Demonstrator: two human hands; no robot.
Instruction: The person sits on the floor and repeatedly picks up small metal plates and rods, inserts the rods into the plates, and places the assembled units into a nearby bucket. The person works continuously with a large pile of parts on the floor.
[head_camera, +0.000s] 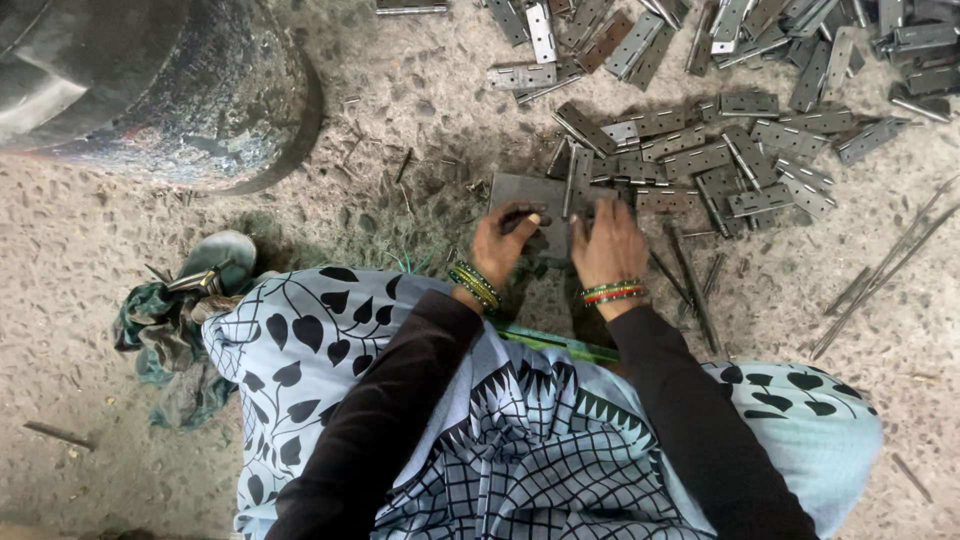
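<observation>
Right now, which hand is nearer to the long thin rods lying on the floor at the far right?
Right. The right hand rests on the hinge, on the side toward the rods; the left hand sits farther away, beyond it.

The hinges (700, 150) piled from 12 to 2 o'clock look like bare grey metal, dull sheen, a few darker and rust-tinted. The flat plate (530, 195) under both hands is matt dark steel. Thin metal pins (880, 270) at 3 o'clock are dull too. The floor (80, 250) is rough speckled concrete. At 10 o'clock the big drum (150, 90) is scuffed, blackened metal. The printed wrap (520, 440) is soft matt cloth, and the bangles (612, 292) are glossy.
</observation>
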